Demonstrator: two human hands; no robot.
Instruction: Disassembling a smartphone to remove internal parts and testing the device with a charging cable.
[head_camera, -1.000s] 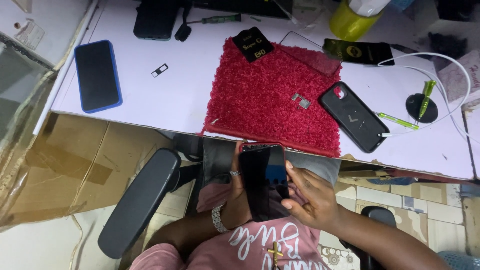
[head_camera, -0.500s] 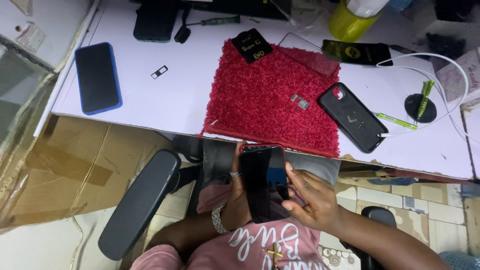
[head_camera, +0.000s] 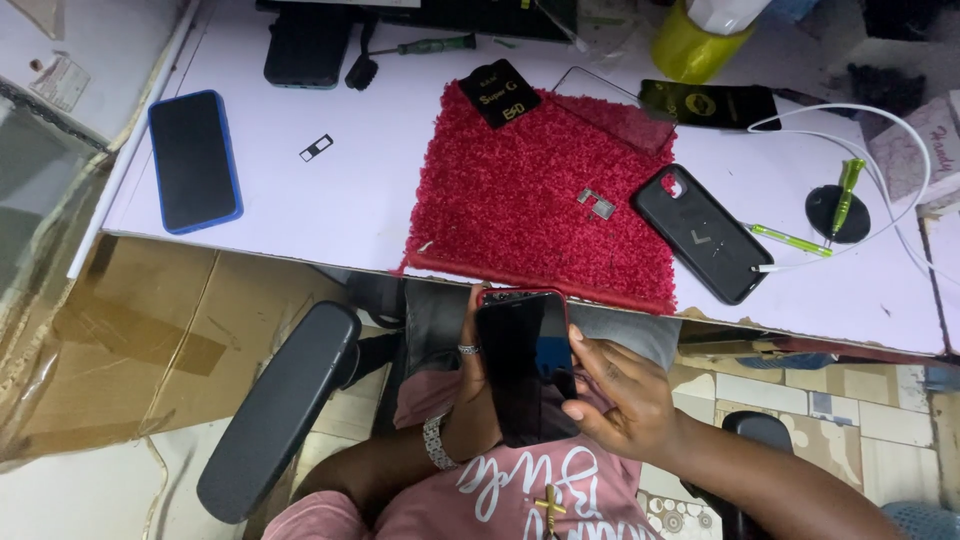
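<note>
We hold a dark phone (head_camera: 527, 365) over our lap, below the counter (head_camera: 370, 190) edge. Our left hand (head_camera: 470, 375) grips its left side; our right hand (head_camera: 620, 400) closes on its right edge, thumb on the screen. A red mat (head_camera: 540, 190) lies above.

A blue-cased phone (head_camera: 194, 160) lies on the white table (head_camera: 380, 190), well apart from the red mat (head_camera: 530, 190); perhaps a screwdriver (head_camera: 432, 45) behind

white table (head_camera: 380, 190), red shaggy mat (head_camera: 540, 190), blue-cased phone (head_camera: 194, 160), black phone case (head_camera: 703, 233), green screwdriver (head_camera: 790, 240)
</note>
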